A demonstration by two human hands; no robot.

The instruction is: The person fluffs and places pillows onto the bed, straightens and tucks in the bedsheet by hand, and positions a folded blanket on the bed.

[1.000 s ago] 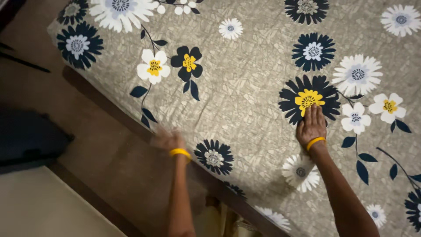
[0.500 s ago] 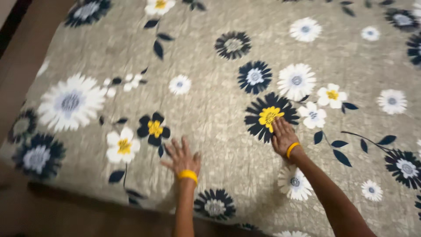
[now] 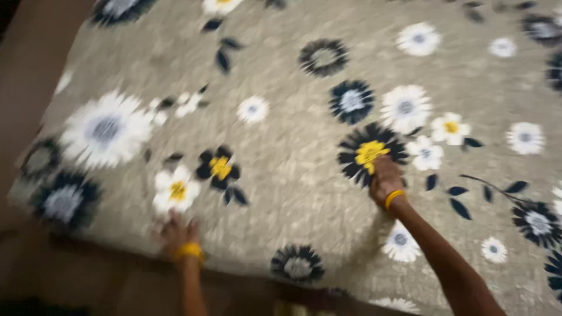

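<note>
Now, nearest at seven o'clock, the left hand [image 3: 174, 233] sits on the bedsheet [image 3: 293, 169] right at its near edge, fingers spread by the look of it, though blur hides any grip. Farther, at three o'clock, the right hand [image 3: 383, 177] presses flat and open on a black-and-yellow flower. Risk: sweeping outward while the right pins could bunch fabric or drag the sheet off the edge. Half a second ago the left lay higher, mid-sheet.

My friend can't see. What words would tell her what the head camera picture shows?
Two bare hands press on a beige bedsheet printed with white, black and yellow flowers. The left hand is at the near edge; the right hand lies flat by a black-and-yellow flower. The picture is blurry.
</note>
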